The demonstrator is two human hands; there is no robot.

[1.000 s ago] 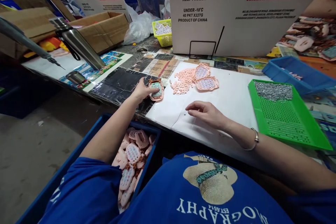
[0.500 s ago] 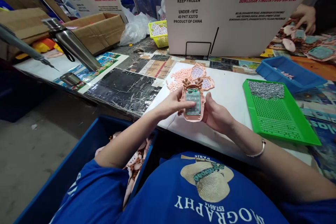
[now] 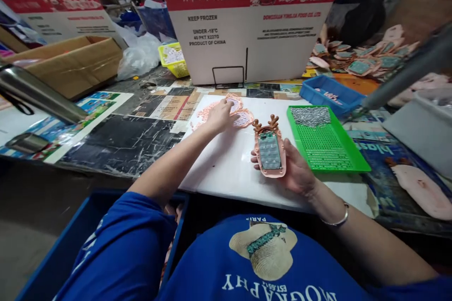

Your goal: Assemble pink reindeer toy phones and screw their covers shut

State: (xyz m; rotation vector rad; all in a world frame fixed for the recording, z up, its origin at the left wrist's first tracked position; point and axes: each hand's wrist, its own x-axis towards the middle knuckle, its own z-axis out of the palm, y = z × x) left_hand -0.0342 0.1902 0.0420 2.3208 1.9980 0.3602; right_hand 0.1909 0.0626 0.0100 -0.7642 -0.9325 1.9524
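Antlered shell (image 3: 270,153), just one, lies clamped in your right hand (image 3: 299,170), left of the green tray (image 3: 326,148). Your left hand (image 3: 221,115), fingers bent, is at two keypad shells (image 3: 243,119) farther left of that tray; its grip can't be told. One blue bin (image 3: 319,96) sits just behind the tray.

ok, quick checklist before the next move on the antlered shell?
1. Antlered shell held in right hand: ok
2. Board inside shell rim: ok
3. Board covered: not ok, its face is exposed
4. Left hand at the patterned pieces: ok
5. Left fingers closed on one: cannot tell
6. Metal bits in the green tray: ok
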